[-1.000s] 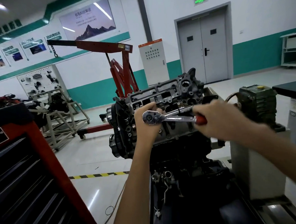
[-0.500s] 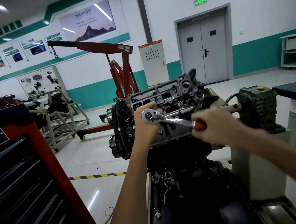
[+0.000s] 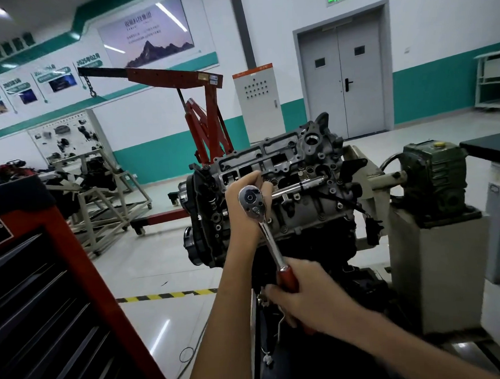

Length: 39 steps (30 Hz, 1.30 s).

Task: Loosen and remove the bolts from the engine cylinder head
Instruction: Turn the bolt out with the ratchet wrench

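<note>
A grey cylinder head (image 3: 300, 169) sits on a dark engine block mounted on a stand, tilted toward me. A chrome ratchet wrench (image 3: 267, 232) with a red grip points down and to the right from its round head. A long extension bar (image 3: 300, 184) runs from the ratchet head into the cylinder head. My left hand (image 3: 244, 207) wraps the extension just behind the ratchet head. My right hand (image 3: 303, 291) grips the red handle low, in front of the engine block. The bolt at the bar's tip is hidden.
A red tool cabinet (image 3: 45, 287) fills the lower left. The stand's green gearbox (image 3: 435, 176) sits on a grey pedestal to the right, beside a dark table (image 3: 490, 147). A red engine hoist (image 3: 204, 116) stands behind the engine. Yellow-black tape marks the floor.
My right hand has swung the ratchet handle clockwise, from pointing right and nearly level to pointing down. My left hand has stayed at the ratchet head.
</note>
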Tool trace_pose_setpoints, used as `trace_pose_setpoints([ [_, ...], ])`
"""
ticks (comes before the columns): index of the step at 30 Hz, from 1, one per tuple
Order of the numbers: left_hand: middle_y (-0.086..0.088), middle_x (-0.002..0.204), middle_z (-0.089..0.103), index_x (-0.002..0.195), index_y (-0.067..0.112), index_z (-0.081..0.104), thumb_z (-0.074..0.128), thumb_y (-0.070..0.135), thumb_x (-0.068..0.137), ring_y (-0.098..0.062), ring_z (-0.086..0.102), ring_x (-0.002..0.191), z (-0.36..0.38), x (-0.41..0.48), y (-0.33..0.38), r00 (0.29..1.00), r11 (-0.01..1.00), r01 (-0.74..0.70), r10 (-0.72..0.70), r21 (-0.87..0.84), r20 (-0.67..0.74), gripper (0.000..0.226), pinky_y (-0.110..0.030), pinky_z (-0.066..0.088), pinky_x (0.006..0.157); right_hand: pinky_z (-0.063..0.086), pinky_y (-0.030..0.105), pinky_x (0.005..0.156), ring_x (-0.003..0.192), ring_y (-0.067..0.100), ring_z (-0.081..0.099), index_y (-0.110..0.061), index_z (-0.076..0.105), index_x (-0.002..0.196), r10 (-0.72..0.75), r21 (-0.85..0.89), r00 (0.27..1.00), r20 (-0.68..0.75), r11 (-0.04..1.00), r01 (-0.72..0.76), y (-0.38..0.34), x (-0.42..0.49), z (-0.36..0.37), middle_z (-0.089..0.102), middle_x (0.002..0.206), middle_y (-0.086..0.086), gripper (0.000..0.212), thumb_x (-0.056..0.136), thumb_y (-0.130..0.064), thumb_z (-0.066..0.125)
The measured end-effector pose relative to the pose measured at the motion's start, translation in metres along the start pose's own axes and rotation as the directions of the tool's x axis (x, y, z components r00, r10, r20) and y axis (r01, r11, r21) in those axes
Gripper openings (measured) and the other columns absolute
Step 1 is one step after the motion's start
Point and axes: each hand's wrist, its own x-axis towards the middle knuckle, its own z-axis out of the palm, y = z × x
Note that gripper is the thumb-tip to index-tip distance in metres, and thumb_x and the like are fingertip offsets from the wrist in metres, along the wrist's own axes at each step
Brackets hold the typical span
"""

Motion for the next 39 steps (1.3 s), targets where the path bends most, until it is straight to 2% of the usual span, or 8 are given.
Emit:
trace_pose_setpoints([
  [5,0.001,0.053,0.026,0.054,0.019,0.03,0.051,-0.016,0.076,-0.005,0.023,0.05,-0.007,0.002,0.004,0.998,1.0,0.004,-0.004,0.011,0.055,0.047,-0.022,0.022,0.05,0.04,0.018,0.048,0.05,0.006,0.051,-0.027,0.046,0.064,-0.165,-0.723,0.986,0.028,0.678,0.134,-0.028,0.027,-0.105,0.051,0.058,-0.008,0.022,0.081,-0.027,0.06],
  [9,-0.002,0.051,0.029,0.052,0.009,0.035,0.054,-0.006,0.076,-0.011,0.026,0.054,0.0,0.002,0.006,0.998,0.998,-0.019,0.016,0.066,0.054,0.034,-0.028,0.022,0.054,0.025,0.014,0.048,0.052,-0.003,0.041,-0.029,0.044,0.064,-0.33,-0.91,0.944,-0.005,0.392,0.132,-0.058,0.042,-0.145,0.045,0.055,-0.014,0.022,0.079,-0.033,0.06],
  [13,0.004,0.052,0.028,0.053,0.013,0.032,0.056,-0.004,0.081,-0.004,0.025,0.049,0.003,0.002,-0.003,1.0,1.0,0.001,-0.001,0.006,-0.026,0.04,-0.021,0.023,0.051,0.037,0.019,0.052,0.05,0.006,0.045,-0.026,0.046,0.068,-0.214,-0.759,0.965,-0.155,0.651,0.022,-0.014,0.018,-0.09,0.044,0.055,-0.012,0.019,0.081,-0.032,0.059],
  [17,0.01,0.052,0.027,0.054,0.019,0.03,0.058,-0.001,0.081,-0.006,0.024,0.051,0.008,0.001,-0.001,1.0,0.999,-0.022,0.022,0.047,-0.004,0.044,-0.025,0.022,0.051,0.04,0.021,0.041,0.04,0.013,0.055,-0.021,0.042,0.061,-0.003,-0.078,0.998,-0.056,0.997,-0.002,-0.001,0.001,-0.004,0.052,0.05,-0.004,0.028,0.08,-0.016,0.063],
  [19,0.009,0.051,0.027,0.054,0.02,0.03,0.058,-0.001,0.083,-0.009,0.024,0.051,0.006,-0.001,-0.002,1.0,1.0,-0.016,0.015,0.01,0.014,0.045,-0.027,0.022,0.052,0.041,0.022,0.037,0.037,0.013,0.056,-0.022,0.042,0.062,0.012,0.049,1.0,0.004,0.999,-0.012,-0.001,0.001,0.008,0.055,0.05,-0.002,0.028,0.079,-0.012,0.062],
  [22,-0.007,0.053,0.029,0.053,0.007,0.032,0.055,0.003,0.078,-0.017,0.026,0.053,-0.001,0.0,-0.002,0.999,1.0,0.005,-0.005,0.015,0.037,0.034,-0.03,0.023,0.054,0.046,0.026,0.044,0.046,0.015,0.058,-0.021,0.045,0.062,0.001,-0.308,1.0,-0.013,0.951,-0.005,-0.003,0.008,-0.032,0.056,0.06,0.001,0.023,0.078,-0.022,0.061],
  [29,-0.003,0.051,0.027,0.054,0.015,0.031,0.05,-0.001,0.075,-0.013,0.023,0.054,-0.004,0.008,0.006,0.994,0.991,-0.074,0.064,0.108,0.089,0.033,-0.029,0.018,0.053,0.032,0.024,0.062,0.057,0.006,0.04,-0.029,0.046,0.071,-0.391,-0.892,0.915,-0.099,0.443,0.092,-0.052,0.037,-0.141,0.039,0.058,-0.017,0.02,0.076,-0.037,0.063],
  [39,0.016,0.041,0.032,0.052,0.029,0.029,0.055,-0.011,0.079,0.001,0.027,0.041,0.004,0.005,-0.004,0.999,1.0,-0.007,0.006,-0.006,-0.033,0.055,-0.009,0.023,0.047,0.041,0.016,0.044,0.042,0.005,0.054,-0.027,0.039,0.06,-0.046,-0.149,0.994,-0.095,0.988,0.031,-0.002,-0.001,0.011,0.053,0.051,-0.009,0.03,0.078,-0.022,0.063],
])
